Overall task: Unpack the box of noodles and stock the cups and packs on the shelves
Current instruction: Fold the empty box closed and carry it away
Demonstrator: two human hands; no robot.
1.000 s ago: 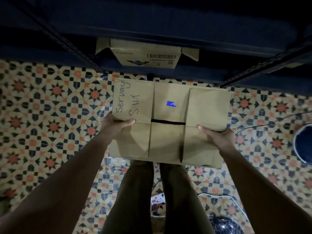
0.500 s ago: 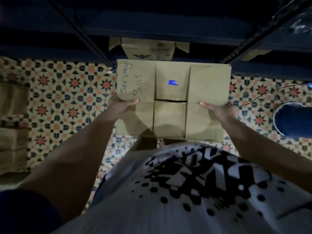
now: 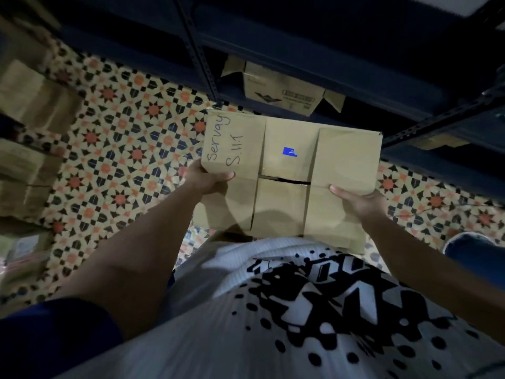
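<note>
**Box held level between both hands, shelves just beyond**

The closed cardboard box [image 3: 289, 176] hangs above the tiled floor [image 3: 114, 160], long axis running left to right. The left hand [image 3: 207, 180] grips its left edge and the right hand [image 3: 360, 202] its right, thumbs on top. The dark shelves [image 3: 300, 58] lie directly beyond its far edge.

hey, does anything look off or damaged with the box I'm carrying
Mostly fine. The cardboard box, held by the left hand and right hand, is still closed, but its middle flaps don't meet flush: a dark gap shows at the seam. No tears or spills are visible.
</note>
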